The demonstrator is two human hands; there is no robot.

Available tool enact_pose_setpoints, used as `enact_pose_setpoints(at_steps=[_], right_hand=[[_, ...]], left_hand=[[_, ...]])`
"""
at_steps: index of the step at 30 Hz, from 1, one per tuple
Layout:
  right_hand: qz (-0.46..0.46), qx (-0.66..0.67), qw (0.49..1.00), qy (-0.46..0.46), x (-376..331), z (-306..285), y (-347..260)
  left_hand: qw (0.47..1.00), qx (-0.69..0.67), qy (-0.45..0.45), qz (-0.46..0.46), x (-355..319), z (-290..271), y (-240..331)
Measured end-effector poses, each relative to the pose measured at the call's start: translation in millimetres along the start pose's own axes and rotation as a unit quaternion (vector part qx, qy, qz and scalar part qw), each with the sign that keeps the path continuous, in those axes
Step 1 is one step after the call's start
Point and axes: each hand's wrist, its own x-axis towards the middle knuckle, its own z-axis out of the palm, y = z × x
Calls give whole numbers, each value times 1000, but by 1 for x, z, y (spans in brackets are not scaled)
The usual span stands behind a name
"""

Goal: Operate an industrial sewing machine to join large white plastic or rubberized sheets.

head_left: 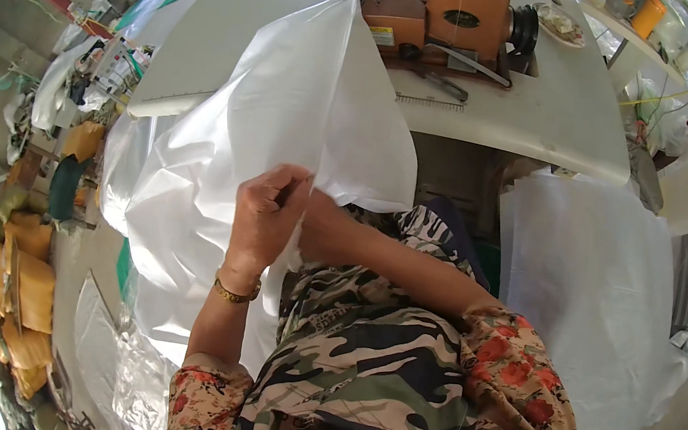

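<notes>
A glossy white sheet (283, 88) runs from under the needle of an orange sewing machine (458, 8) down over the table's front edge to my lap. A straight fold or seam line goes from the needle toward my hands. My left hand (269, 208), with a watch on its wrist, is closed in a pinch on the sheet's edge. My right hand (322, 225) crosses in front of my body and meets the left at that edge. The right fingers are hidden behind the sheet and the left hand.
On the pale sewing table (537, 133) lie a small cutting tool (444, 85) and, near the front edge, a ruler strip. A stack of white sheets (586, 280) hangs at my right. Yellow-orange bundles (26, 291) lie on the floor at left. A small dish (563, 26) stands beside the handwheel.
</notes>
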Motion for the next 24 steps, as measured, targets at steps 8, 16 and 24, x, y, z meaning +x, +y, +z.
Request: enact_pose_setpoints(at_steps=[8, 16, 24], right_hand=[[264, -229, 814, 463, -84, -46, 65], [350, 185, 901, 175, -82, -75, 15], [144, 108, 983, 28, -39, -69, -48]], left_hand=[[998, 28, -47, 29, 0, 31, -6], [992, 119, -37, 21, 0, 14, 3], [995, 33, -94, -21, 1, 14, 0]])
